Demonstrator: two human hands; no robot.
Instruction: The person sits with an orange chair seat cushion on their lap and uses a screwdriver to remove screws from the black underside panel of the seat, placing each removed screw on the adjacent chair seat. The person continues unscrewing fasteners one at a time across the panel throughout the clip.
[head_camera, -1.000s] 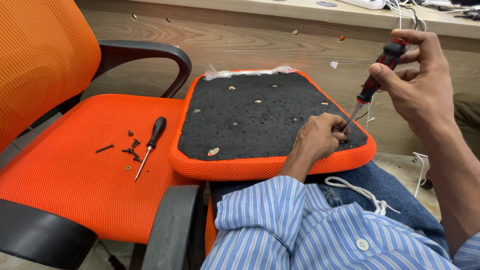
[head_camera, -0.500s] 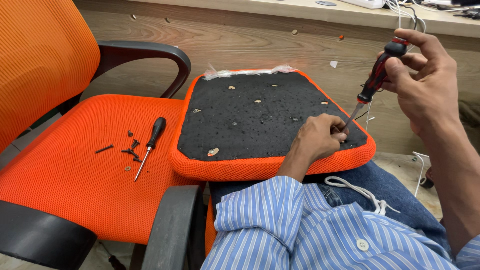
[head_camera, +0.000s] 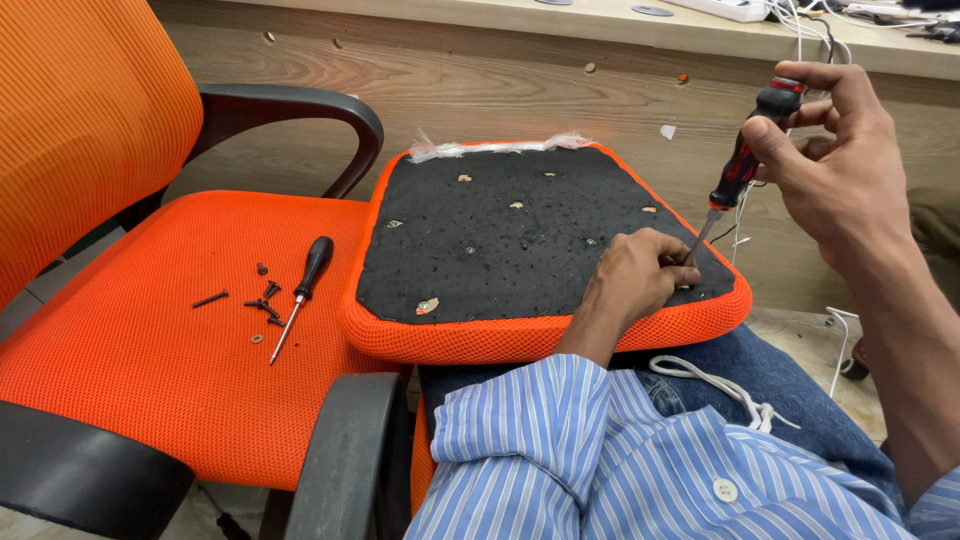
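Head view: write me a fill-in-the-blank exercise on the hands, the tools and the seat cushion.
1. The right hand grips a red and black ____ by its handle.
2. The left hand rests on the cushion's ____ underside.
3. A second, black-handled screwdriver lies on the ____ chair seat.
4. Beside it lie loose dark ____.

Missing words: screwdriver; black; orange; screws

The screwdriver (head_camera: 738, 170) tip is hidden behind the left hand (head_camera: 640, 275), probably touching the cushion (head_camera: 480, 250).
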